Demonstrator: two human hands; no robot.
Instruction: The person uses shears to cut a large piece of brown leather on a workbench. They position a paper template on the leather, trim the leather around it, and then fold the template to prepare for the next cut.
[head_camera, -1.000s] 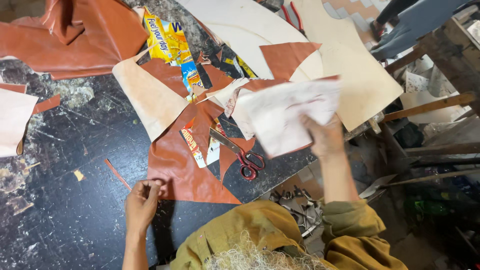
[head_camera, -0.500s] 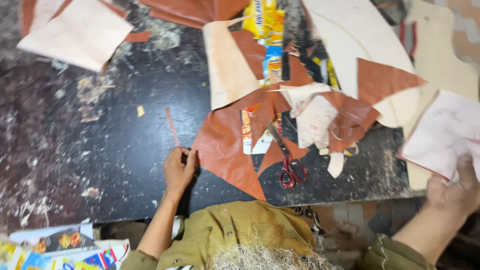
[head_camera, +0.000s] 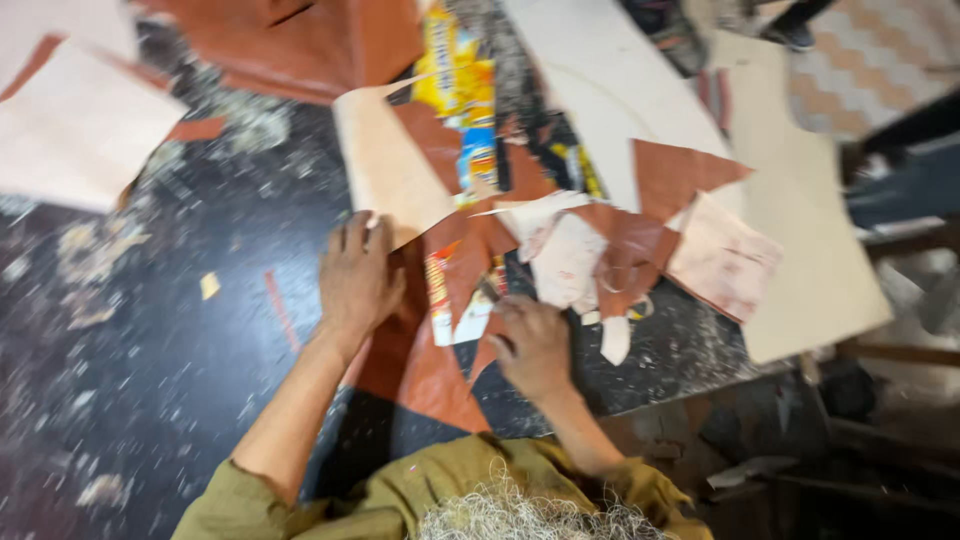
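Left hand (head_camera: 355, 275) flat, open on brown leather piece (head_camera: 420, 350); right hand (head_camera: 530, 345) curled, its hold unclear

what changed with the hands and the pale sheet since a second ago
The right hand let go of the pale sheet, which now lies on the brown leather pieces, and came down where the red scissors lay. The left hand moved up from the bare dark table onto the brown leather piece. The yellow packet and the big cream board stayed put.

A dark, speckled worktable (head_camera: 150, 400) – patterned tiled floor (head_camera: 880, 60) beyond its right edge – dim clutter underneath
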